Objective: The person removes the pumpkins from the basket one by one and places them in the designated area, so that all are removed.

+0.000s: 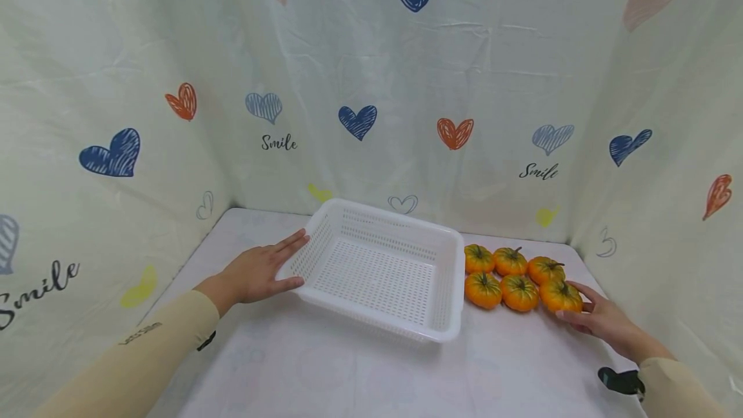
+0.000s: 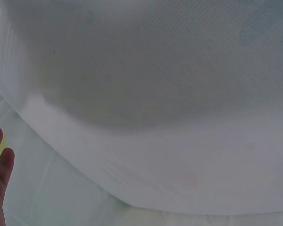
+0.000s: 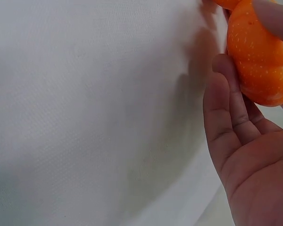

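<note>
A white perforated plastic basket [image 1: 371,328] stands on the table, with bare mesh showing inside. At its left end my left hand [image 1: 261,273] rests against the rim, fingers straight and thumb spread toward the front corner. Only some fingers of the left hand [image 2: 1,179] show in the left wrist view. To the right of the basket sit several small orange pumpkins [image 1: 519,293] in two rows. My right hand [image 1: 604,321] grips the front-row pumpkin [image 1: 560,296] at the right end. In the right wrist view, thumb and fingers lie on opposite sides of that pumpkin [image 3: 259,56].
A white cloth covers the table [image 1: 325,366]. Pale curtains [image 1: 371,69] printed with hearts and "Smile" enclose the back and both sides. The pumpkins stand close together, right beside the basket's right wall.
</note>
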`<state>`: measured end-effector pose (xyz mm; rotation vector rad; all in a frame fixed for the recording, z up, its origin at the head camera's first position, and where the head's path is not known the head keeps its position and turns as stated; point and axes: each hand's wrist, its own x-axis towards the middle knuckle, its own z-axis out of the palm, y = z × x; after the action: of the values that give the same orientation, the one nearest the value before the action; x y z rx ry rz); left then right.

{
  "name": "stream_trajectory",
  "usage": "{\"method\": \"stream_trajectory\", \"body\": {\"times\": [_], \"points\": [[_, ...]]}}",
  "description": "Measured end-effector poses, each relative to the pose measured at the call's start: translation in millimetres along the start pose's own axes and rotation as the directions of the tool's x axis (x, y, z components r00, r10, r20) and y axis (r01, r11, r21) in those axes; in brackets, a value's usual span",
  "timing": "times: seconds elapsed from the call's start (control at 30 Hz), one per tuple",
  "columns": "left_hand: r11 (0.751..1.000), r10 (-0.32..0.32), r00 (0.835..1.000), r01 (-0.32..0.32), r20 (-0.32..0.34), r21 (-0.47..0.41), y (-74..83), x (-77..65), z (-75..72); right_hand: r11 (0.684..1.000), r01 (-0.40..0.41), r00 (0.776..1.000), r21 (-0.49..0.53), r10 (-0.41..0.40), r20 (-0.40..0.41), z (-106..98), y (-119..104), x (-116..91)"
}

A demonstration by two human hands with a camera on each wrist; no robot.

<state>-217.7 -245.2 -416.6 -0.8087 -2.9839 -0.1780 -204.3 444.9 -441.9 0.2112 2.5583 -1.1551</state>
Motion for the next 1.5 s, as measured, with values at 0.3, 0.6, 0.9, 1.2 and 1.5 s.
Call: {"method": "stream_trajectory", "body": {"times": [0.3, 0.6, 0.9, 1.2, 1.5], "points": [[1.0, 0.001, 1.0, -0.001, 0.003, -0.005, 1.7, -1.4, -2.1, 1.0, -0.025, 1.0, 0.009, 0.025, -0.007, 5.4, 4.9, 3.8], [1.0, 0.003, 1.0, -0.003, -0.002, 0.001, 1.5, -1.3, -1.6, 0.999, -0.036, 0.999, 0.015, 0.036, 0.012, 5.5, 5.7, 6.3], [1.0, 0.004, 1.0, -0.004, 0.002, -0.001, 1.3, -0.9, -1.6, 0.999, -0.054, 0.998, 0.009, 0.054, 0.016, 6.1, 7.3, 8.4], [1.0, -0.005, 1.0, 0.005, 0.001, -0.001, 1.4, -1.0, -1.0, 0.998, -0.061, 0.998, 0.011, 0.061, 0.019, 7.3, 7.6, 8.2], [1.0, 0.007, 1.0, -0.007, 0.0, -0.003, 2.0, -1.6, -2.5, 0.996, -0.079, 0.997, 0.035, 0.079, 0.013, 8.6, 11.0, 11.4]]}}
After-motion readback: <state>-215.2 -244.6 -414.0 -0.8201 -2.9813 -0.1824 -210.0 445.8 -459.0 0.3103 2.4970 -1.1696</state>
